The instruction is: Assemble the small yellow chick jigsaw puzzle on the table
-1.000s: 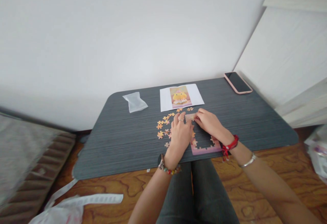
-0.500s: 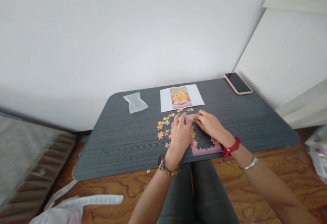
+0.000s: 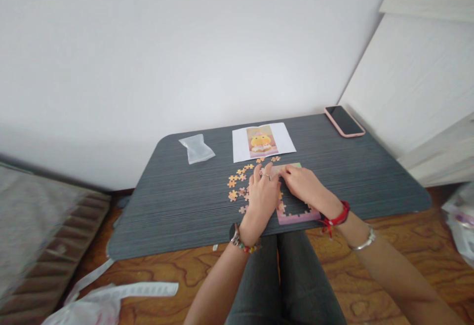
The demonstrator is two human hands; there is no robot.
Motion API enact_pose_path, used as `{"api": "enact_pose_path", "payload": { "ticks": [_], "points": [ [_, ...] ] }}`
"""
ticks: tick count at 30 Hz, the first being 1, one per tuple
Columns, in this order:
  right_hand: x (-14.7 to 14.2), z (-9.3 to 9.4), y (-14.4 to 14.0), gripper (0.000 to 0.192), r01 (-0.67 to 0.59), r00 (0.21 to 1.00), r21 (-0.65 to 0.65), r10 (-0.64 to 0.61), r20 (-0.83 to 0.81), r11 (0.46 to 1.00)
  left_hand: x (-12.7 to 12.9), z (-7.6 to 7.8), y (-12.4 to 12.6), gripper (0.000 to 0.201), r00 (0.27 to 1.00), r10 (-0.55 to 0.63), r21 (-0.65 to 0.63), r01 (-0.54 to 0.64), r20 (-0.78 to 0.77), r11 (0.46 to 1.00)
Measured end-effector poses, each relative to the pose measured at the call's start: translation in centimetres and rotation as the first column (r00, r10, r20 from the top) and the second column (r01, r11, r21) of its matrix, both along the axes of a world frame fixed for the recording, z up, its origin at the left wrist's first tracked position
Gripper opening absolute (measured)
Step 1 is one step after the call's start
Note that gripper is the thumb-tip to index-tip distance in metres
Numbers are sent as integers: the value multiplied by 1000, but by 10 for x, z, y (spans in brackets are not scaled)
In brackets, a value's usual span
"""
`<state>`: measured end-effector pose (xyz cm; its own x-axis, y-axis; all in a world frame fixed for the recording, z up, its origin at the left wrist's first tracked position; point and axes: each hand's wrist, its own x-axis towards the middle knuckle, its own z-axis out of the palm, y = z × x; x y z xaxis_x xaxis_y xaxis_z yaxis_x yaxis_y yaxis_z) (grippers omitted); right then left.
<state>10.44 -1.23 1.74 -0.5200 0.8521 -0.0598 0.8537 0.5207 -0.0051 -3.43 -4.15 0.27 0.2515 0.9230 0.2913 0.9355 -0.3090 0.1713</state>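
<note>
A partly assembled pink jigsaw frame (image 3: 296,214) lies on the dark grey table (image 3: 177,206) in front of me. My left hand (image 3: 262,194) rests palm down over its left edge, fingers together, with a ring on one finger. My right hand (image 3: 305,186) lies on the frame's upper part, fingertips pressing at its top edge beside my left fingertips. Whether a piece sits under the fingers is hidden. Several loose orange pieces (image 3: 237,182) are scattered just left of my left hand.
A reference sheet with a yellow figure (image 3: 262,141) lies beyond the puzzle. A clear plastic bag (image 3: 196,148) sits at the back left, a phone in a pink case (image 3: 344,121) at the back right corner. White plastic wrapping (image 3: 111,298) lies on the wooden floor.
Both hands have stayed on the puzzle's top edge with only slight finger shifts. The right hand has slid a little nearer, showing more of the top border.
</note>
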Motion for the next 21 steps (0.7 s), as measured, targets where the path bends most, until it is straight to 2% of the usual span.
{"api": "enact_pose_path", "payload": {
  "ticks": [6, 10, 13, 15, 18, 21],
  "points": [
    [-2, 3, -2, 29, 32, 998, -19, -33, -55, 999, 2, 3, 1, 19, 998, -2, 42, 0, 58, 999],
    [14, 5, -13, 31, 114, 966, 63, -96, -242, 992, -14, 15, -10, 19, 995, 9, 86, -17, 100, 996],
    [35, -3, -39, 29, 179, 851, 93, -107, -514, 979, -41, 16, -30, 20, 987, 32, 155, -56, 155, 986],
    [48, -15, -59, 27, 187, 751, 65, -100, -652, 980, -62, 9, -45, 19, 980, 46, 199, -85, 194, 976],
    [61, -33, -80, 25, 259, 615, 34, -138, -776, 965, -86, -7, -62, 18, 963, 54, 219, -114, 263, 969],
    [65, -39, -78, 23, 277, 548, 9, -151, -823, 961, -94, -17, -63, 17, 936, 8, 219, -91, 352, 971]
  ]
}}
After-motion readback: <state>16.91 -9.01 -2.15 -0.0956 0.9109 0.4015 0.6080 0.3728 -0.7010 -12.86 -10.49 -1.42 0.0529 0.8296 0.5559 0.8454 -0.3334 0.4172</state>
